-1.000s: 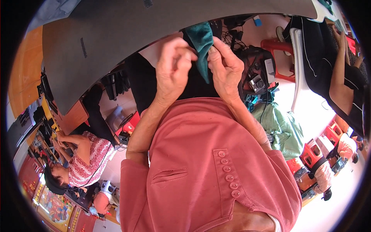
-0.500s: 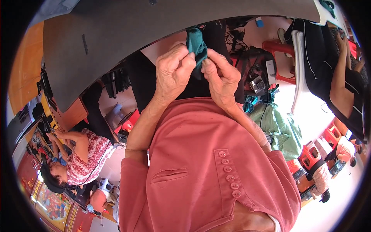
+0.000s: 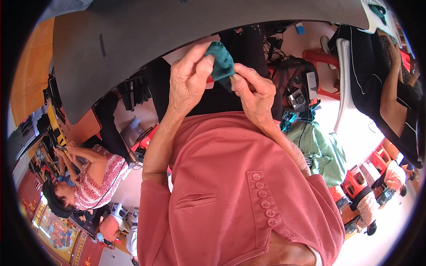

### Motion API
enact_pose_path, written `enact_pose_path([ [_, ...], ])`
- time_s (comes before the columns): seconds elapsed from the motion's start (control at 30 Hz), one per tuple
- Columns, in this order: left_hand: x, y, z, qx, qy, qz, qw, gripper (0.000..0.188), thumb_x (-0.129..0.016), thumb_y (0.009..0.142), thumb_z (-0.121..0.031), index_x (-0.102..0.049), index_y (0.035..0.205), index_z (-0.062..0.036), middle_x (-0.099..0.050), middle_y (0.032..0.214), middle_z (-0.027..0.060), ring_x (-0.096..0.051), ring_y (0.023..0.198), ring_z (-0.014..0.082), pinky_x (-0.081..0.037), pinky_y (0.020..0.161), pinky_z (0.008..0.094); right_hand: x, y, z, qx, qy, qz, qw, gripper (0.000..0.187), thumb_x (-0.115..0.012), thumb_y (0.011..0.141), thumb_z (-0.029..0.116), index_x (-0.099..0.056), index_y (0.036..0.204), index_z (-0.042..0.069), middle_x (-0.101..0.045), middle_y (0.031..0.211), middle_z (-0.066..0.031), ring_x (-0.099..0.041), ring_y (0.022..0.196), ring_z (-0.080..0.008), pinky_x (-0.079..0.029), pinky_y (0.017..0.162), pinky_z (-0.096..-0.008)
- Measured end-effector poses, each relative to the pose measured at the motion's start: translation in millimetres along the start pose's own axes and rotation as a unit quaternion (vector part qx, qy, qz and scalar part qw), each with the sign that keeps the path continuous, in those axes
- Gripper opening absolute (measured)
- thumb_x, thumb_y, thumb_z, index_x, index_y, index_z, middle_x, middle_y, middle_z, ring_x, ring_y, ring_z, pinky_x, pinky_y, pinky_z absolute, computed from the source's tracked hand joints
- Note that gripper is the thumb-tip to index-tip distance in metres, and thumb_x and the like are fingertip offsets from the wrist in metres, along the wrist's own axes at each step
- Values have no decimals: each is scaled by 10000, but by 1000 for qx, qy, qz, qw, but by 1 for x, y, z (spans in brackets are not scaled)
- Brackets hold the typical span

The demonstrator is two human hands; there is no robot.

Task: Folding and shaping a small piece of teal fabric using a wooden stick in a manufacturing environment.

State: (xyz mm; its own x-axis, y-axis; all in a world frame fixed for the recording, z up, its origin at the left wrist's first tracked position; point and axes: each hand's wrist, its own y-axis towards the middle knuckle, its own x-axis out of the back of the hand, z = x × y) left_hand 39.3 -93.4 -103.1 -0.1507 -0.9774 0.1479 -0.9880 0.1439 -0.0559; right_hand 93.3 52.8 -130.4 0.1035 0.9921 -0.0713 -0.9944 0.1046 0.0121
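Between my two hands, just off the near edge of the dark table, is a small piece of teal velvety fabric [image 3: 223, 62]. My left hand [image 3: 188, 80] pinches its upper left edge between thumb and forefinger. My right hand [image 3: 254, 91] pinches the lower right corner with the fingertips together. The cloth is spread between the two pinches, its broad side showing. Whether it is a tube or a single layer I cannot tell. A dark part hangs below it, against my dark clothing.
The dark grey table [image 3: 146, 40] stretches across the top. To the right are a black bag [image 3: 288, 80] with devices and cables, a green sack [image 3: 321, 150] and a red stool [image 3: 321, 73]. Other people sit at both sides, one in a red-and-white patterned top [image 3: 100, 177].
My left hand has moved slightly left and up, its grip shifting to the fabric's upper edge. The bunched, twisted fabric now lies flatter and wider. My right hand keeps its pinch almost in place.
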Motion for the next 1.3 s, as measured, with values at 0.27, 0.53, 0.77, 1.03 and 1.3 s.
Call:
enact_pose_path([
  [0.27, -4, -2, 3, -82, 72, 0, 994, 111, -551, 872, -97, -575, 812, -6, -472, 564, -18, -449, 517, 32, -374, 450, 209, -6, -1, -2, -24, 66, -24, 997, 187, -586, 879, 26, -627, 1052, -30, -573, 703, -5, -488, 592, -30, -391, 509, -167],
  [0.53, -8, -6, 4, -58, 14, -3, 998, 161, -524, 866, -81, -513, 731, 4, -410, 547, 3, -379, 503, 53, -325, 453, 238, -5, -4, -3, -161, 328, 5, 931, 209, -568, 914, 113, -603, 1087, 2, -500, 649, -1, -355, 503, -22, -225, 409, -167],
  [0.77, -18, -4, 6, -174, 59, 35, 982, 89, -494, 833, -20, -542, 795, 44, -537, 697, 114, -548, 660, 229, -448, 686, 325, -6, -8, -2, -132, 371, 31, 919, 262, -525, 931, 109, -552, 1170, 5, -456, 642, 12, -320, 498, -37, -230, 421, -184],
  [1.03, -8, -1, -1, -165, 126, 76, 975, 75, -500, 785, 21, -558, 815, 56, -573, 769, 138, -577, 773, 291, -452, 759, 344, 1, -3, 2, -3, 142, 9, 990, 293, -517, 921, 34, -559, 1211, 23, -498, 681, 6, -392, 542, -40, -301, 459, -186],
  [1.3, -2, 7, -24, -5, 33, 87, 996, 216, -495, 802, -22, -567, 1000, 20, -583, 866, 87, -588, 823, 215, -467, 737, 329, 0, -2, 6, 101, -63, -26, 993, 342, -555, 838, -82, -589, 1163, 16, -651, 875, -76, -542, 632, -64, -446, 568, -197],
])
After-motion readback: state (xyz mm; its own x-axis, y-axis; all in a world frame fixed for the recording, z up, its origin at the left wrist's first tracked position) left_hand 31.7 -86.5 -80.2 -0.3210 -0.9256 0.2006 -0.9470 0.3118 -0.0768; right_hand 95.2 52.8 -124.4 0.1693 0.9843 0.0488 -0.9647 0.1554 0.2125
